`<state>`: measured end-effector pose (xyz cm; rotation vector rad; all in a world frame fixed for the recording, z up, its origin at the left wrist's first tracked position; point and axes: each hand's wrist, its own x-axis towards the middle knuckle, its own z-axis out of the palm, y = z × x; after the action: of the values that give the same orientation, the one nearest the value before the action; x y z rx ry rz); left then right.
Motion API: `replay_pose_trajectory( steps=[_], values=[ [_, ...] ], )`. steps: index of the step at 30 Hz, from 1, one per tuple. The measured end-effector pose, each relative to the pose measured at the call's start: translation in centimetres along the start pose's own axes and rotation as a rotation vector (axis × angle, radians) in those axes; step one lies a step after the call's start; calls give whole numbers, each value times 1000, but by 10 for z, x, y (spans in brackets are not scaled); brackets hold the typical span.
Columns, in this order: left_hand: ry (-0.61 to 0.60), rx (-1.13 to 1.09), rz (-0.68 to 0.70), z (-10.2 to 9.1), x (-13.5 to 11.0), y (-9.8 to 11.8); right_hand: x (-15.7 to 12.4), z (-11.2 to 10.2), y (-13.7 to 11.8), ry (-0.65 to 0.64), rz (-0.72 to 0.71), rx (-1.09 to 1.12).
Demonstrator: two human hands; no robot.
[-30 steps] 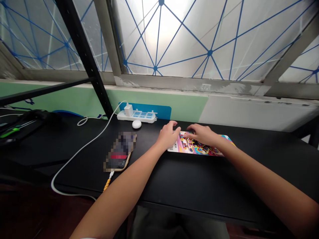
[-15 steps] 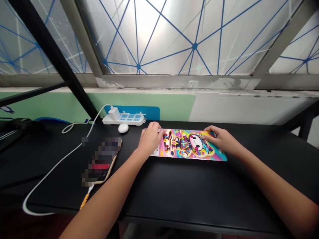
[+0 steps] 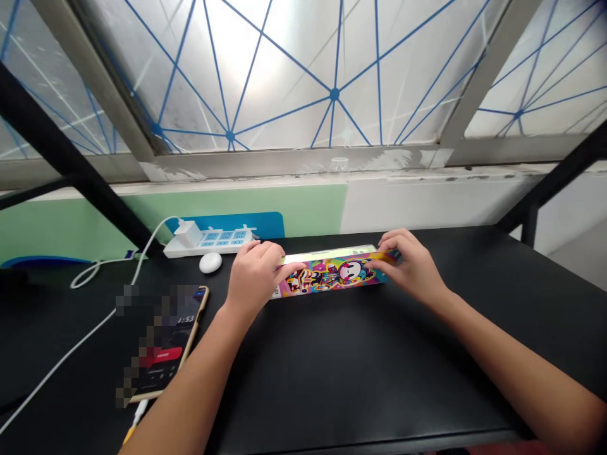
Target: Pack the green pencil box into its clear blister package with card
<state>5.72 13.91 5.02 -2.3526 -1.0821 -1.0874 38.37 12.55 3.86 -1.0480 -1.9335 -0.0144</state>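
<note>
A long flat colourful box (image 3: 332, 275) with a cartoon figure printed on it lies on the black table (image 3: 360, 373), its far edge lifted slightly so a pale inner side shows. My left hand (image 3: 253, 275) grips its left end, fingers curled over the top. My right hand (image 3: 412, 265) holds the right end, fingers bent over the far edge.
A phone (image 3: 159, 344) on a charging cable lies at the left. Behind it are a white power strip (image 3: 208, 240) with a plugged charger and a small white oval case (image 3: 210, 262). A black shelf post (image 3: 66, 158) slants at the left, and a window sill runs along the back.
My hands spread from the middle of the box to its two ends, and the box now tilts up along its far edge. The view has swung to the right.
</note>
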Motion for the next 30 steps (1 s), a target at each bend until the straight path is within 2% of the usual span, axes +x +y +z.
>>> replay_pose_trajectory(
  steps=[5,10,14,17,19,21,26,30],
  values=[
    [42,0,54,-12,5,14,-5,9,-4,22,-23,22],
    [-28,-19,40,-13,6,28,-19,24,-4,-171,-16,-50],
    [-135,-24,-64,-4,5,25,-24,34,-15,-246,-17,-30],
    [-314,-54,-159,4,-1,13,-24,36,-22,-280,9,31],
    [-449,-77,-202,10,-6,5,-24,36,-24,-353,-3,11],
    [-528,-98,-212,14,-11,-2,-24,35,-24,-430,-35,-39],
    [-570,-94,-153,19,-17,-6,-22,32,-22,-556,-49,-26],
    [-580,-54,-178,23,-18,0,-20,26,-19,-596,-29,51]
  ],
)
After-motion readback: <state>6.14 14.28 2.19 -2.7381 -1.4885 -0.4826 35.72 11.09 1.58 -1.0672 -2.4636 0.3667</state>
